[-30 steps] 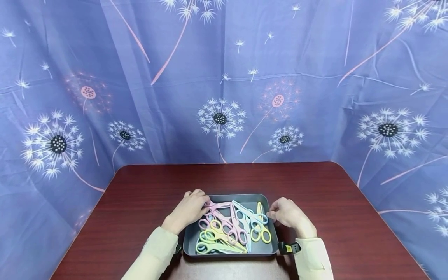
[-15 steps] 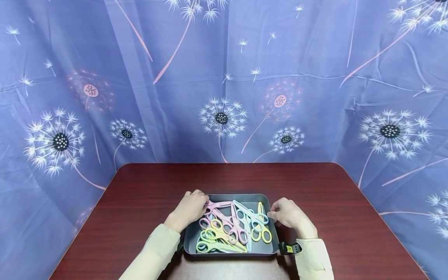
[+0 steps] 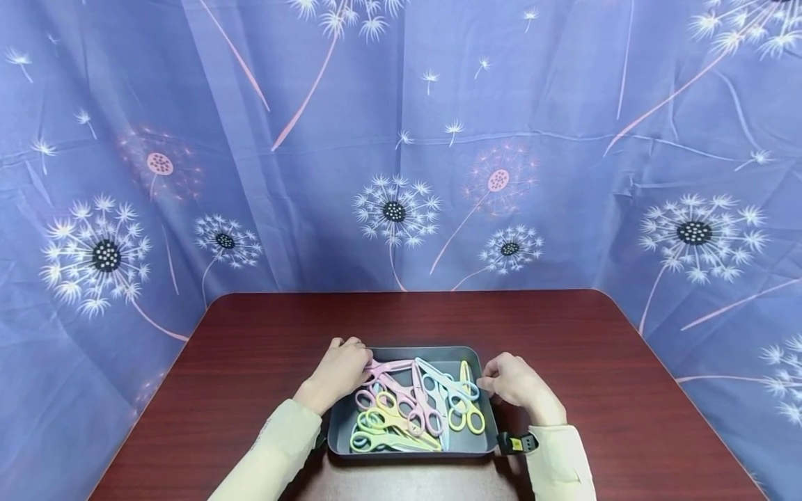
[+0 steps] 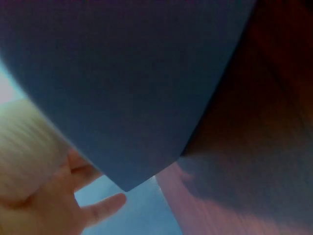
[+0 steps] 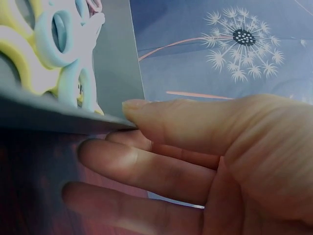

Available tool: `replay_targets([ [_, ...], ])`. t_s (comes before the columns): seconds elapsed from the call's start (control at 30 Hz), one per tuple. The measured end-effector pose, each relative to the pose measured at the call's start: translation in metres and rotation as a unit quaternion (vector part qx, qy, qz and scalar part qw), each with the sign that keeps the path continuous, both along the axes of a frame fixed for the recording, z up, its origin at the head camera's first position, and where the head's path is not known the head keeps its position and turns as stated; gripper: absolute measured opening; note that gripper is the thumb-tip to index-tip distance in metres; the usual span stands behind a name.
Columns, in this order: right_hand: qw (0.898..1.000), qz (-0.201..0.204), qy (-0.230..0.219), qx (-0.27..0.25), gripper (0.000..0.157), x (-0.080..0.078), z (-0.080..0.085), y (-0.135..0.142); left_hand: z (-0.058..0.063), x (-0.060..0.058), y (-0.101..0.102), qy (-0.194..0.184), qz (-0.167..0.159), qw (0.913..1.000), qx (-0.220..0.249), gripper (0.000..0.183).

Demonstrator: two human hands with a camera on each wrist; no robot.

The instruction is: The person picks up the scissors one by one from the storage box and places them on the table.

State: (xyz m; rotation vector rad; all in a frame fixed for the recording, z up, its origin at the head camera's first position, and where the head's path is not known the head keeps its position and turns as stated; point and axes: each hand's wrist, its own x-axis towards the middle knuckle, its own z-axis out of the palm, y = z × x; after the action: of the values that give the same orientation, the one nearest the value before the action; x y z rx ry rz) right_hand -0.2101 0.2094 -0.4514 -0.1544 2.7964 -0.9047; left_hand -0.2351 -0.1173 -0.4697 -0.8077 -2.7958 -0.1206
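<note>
A shallow dark grey tray point(image 3: 473, 445) lies on the table, heaped with pastel scissors: pink scissors point(image 3: 418, 379), blue scissors point(image 3: 435, 371), yellow scissors point(image 3: 464, 372) and green scissors point(image 3: 397, 441). At its left side, my left hand point(image 3: 335, 376) grips the rim, its fingertips close to a pink handle. The tray's wall point(image 4: 122, 88) hides much of that hand in the left wrist view. My right hand point(image 3: 520, 386) holds the tray's right side; in the right wrist view the thumb point(image 5: 181, 122) touches the rim and the bent fingers point(image 5: 117, 159) lie outside and below it.
The dark red wooden table point(image 3: 269, 334) extends around the tray, with rounded far corners. A blue curtain point(image 3: 326, 229) printed with dandelions hangs behind it and along both sides. A black strap point(image 3: 519, 443) shows at the right wrist.
</note>
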Motion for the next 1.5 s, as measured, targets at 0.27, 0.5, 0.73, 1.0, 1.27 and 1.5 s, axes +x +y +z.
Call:
replay_targets([
  [0.27, 1.000, 0.004, 0.003, 0.002, 0.014, -0.001, 0.000, 0.000, -0.003, -0.006, -0.003, 0.012, -0.021, 0.9996, 0.012, 0.015],
  [0.5, 1.000, 0.004, 0.001, -0.004, 0.017, -0.001, 0.002, -0.002, -0.004, -0.009, -0.009, 0.002, -0.029, 0.9994, 0.021, 0.015],
  [0.73, 1.000, 0.001, -0.003, -0.005, 0.016, -0.001, 0.001, -0.001, 0.000, -0.011, -0.016, -0.007, -0.032, 0.9990, 0.030, 0.015],
  [1.0, 1.000, 0.000, -0.008, -0.020, 0.012, 0.001, -0.001, 0.000, 0.011, -0.007, -0.022, -0.007, -0.026, 0.9987, 0.043, 0.011],
  [1.27, 1.000, 0.003, -0.002, -0.018, 0.014, 0.000, 0.000, 0.001, 0.022, -0.006, -0.027, -0.025, -0.002, 0.9981, 0.057, 0.011],
  [1.5, 1.000, -0.001, -0.005, -0.014, 0.016, -0.001, -0.001, 0.002, 0.023, -0.007, -0.038, -0.025, 0.027, 0.9954, 0.089, 0.012],
])
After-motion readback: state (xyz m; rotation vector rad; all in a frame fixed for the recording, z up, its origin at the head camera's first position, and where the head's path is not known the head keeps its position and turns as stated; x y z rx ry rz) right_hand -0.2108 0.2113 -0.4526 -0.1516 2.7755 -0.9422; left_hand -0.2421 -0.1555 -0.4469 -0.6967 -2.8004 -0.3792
